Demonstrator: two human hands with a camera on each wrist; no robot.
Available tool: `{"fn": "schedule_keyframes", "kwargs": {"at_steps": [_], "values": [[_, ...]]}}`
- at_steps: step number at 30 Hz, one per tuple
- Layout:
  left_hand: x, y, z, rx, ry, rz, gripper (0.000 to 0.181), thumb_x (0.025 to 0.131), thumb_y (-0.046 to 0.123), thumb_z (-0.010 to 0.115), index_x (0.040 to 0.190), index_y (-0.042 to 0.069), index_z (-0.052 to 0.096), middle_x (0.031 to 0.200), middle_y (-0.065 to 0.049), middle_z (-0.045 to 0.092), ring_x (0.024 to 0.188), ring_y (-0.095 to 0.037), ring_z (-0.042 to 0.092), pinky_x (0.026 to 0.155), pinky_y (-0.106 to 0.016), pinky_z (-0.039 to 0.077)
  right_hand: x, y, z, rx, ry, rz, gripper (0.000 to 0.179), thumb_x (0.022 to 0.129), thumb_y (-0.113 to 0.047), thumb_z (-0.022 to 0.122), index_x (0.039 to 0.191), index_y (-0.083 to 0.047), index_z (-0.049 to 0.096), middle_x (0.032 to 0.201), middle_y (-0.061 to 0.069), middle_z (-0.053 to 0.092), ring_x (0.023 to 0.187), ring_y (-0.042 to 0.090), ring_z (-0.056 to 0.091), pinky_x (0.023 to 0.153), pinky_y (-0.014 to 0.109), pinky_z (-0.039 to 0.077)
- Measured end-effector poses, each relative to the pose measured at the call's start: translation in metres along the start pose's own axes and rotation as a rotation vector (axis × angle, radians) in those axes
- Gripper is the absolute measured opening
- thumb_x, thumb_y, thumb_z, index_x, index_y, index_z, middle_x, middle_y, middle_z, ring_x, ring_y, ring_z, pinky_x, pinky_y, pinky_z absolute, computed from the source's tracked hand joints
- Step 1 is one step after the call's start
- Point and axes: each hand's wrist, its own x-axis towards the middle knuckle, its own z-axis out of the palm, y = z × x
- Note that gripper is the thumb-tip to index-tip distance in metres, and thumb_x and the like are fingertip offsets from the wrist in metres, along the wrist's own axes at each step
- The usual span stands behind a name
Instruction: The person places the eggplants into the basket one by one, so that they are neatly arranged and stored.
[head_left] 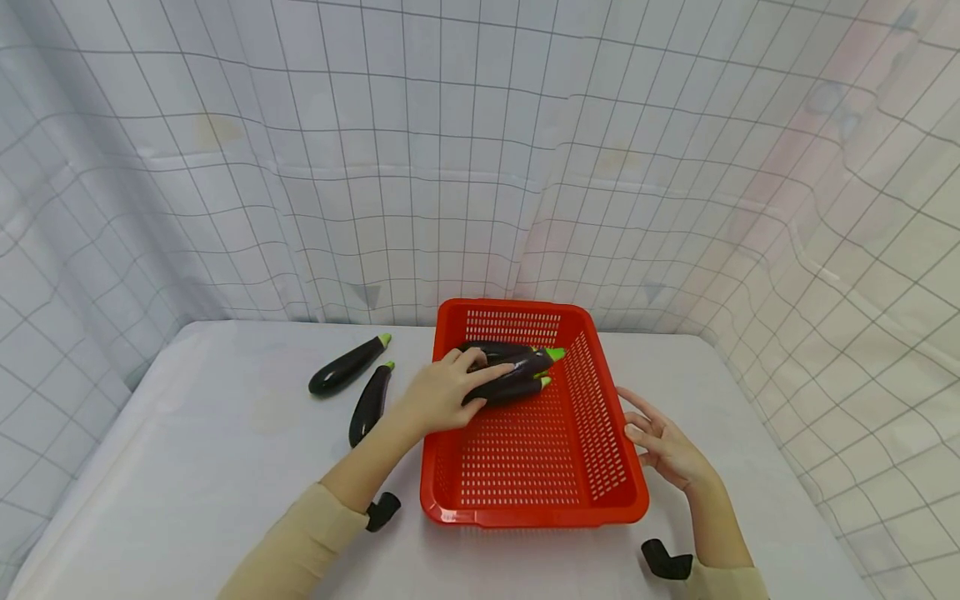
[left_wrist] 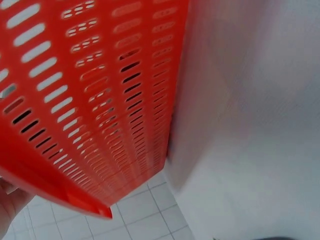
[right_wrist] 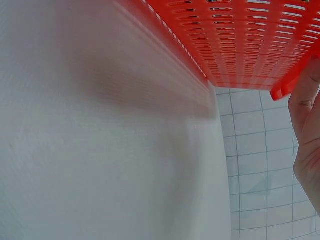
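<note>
A red slotted plastic basket [head_left: 517, 517] stands on the white table, with several dark purple eggplants [head_left: 517, 390] lying side by side in its far half, green stems to the right. My left hand [head_left: 446, 392] reaches over the basket's left rim and holds one of these eggplants [head_left: 528, 362], index finger stretched along it and thumb at the near side. On the basket's right, my right hand [head_left: 667, 450] touches the rim with loosely bent fingers. The right wrist view shows those fingers [right_wrist: 305, 100] beside the basket's outer wall [right_wrist: 240, 45].
Two more eggplants lie left of the basket, one farther back [head_left: 348, 367] and one nearer [head_left: 369, 408], close to my left forearm. Black wrist-worn pieces [head_left: 667, 560] show by both wrists. A white gridded curtain [head_left: 480, 167] hangs behind the table [head_left: 225, 467] and along its sides.
</note>
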Motion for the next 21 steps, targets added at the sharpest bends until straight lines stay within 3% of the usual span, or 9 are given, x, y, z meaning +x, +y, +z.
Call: {"fn": "schedule_keyframes", "kwargs": {"at_steps": [4,11,14,21], "values": [[0.002,0.003,0.009,0.075,-0.02,0.064,0.058,0.08,0.026,0.068,0.133,0.032,0.047,0.112,-0.007,0.053,0.09,-0.022,0.052,0.071,-0.033,0.051,0.0,0.0,0.0,-0.005,0.007,0.004,0.059,0.096,0.004,0.034,0.147,-0.01,0.009,0.113,0.007,0.056,0.097,0.019,0.062,0.068,0.036,0.052],[0.006,0.011,0.021,0.206,-0.102,0.118,0.054,0.084,0.027,0.064,0.134,0.031,0.046,0.115,-0.009,0.052,0.091,-0.023,0.051,0.079,-0.033,0.048,0.0,0.001,-0.001,-0.002,-0.002,-0.001,0.058,0.096,0.002,0.036,0.147,-0.01,0.011,0.113,0.007,0.056,0.096,0.018,0.062,0.067,0.035,0.052],[0.007,0.015,0.025,0.265,-0.152,0.123,0.051,0.086,0.029,0.062,0.134,0.031,0.045,0.117,-0.008,0.051,0.093,-0.024,0.051,0.083,-0.035,0.046,0.0,0.0,0.0,0.005,-0.006,-0.004,0.058,0.096,0.002,0.036,0.147,-0.01,0.011,0.114,0.007,0.056,0.096,0.018,0.062,0.067,0.035,0.052],[0.007,0.023,0.036,0.295,-0.262,0.106,0.051,0.087,0.028,0.062,0.134,0.034,0.044,0.12,-0.005,0.05,0.1,-0.025,0.046,0.092,-0.04,0.04,0.0,0.0,0.0,0.012,-0.01,-0.005,0.058,0.096,0.003,0.036,0.147,-0.011,0.012,0.115,0.008,0.056,0.097,0.018,0.062,0.068,0.035,0.052]]}}
